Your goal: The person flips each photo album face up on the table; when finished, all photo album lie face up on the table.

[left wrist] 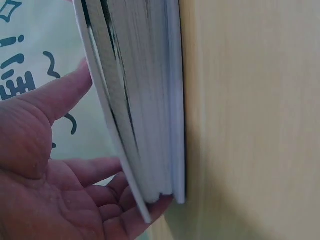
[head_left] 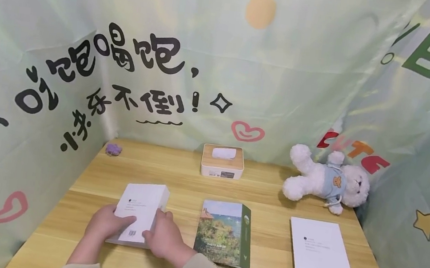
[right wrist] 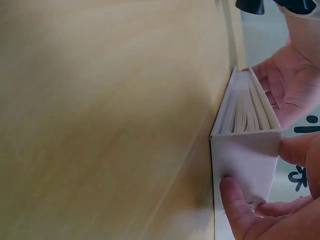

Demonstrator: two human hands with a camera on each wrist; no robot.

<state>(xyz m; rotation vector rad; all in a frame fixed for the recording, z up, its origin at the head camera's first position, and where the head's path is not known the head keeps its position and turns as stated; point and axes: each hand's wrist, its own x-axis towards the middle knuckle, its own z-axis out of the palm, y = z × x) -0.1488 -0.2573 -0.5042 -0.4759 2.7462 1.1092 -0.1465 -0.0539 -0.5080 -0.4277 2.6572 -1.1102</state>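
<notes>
A thick white photo album (head_left: 138, 214) lies on the table at the left, its cover with small print and a barcode facing up. My left hand (head_left: 106, 223) grips its left side, thumb across the cover. In the left wrist view, the fingers of that hand (left wrist: 60, 165) reach around the page edges, and the pages fan slightly between the covers. My right hand (head_left: 166, 235) holds the album's right side. The right wrist view shows that hand (right wrist: 280, 200) with fingertips against the white spine (right wrist: 245, 162) and on the cover's edge.
A green-edged photo album (head_left: 220, 233) with a painted landscape lies mid-table. To its right is another white album (head_left: 322, 256). Along the back are a tissue box (head_left: 222, 162), a plush toy (head_left: 328, 179) and a small purple object (head_left: 113, 149). Printed cloth walls (head_left: 305, 87) enclose the table.
</notes>
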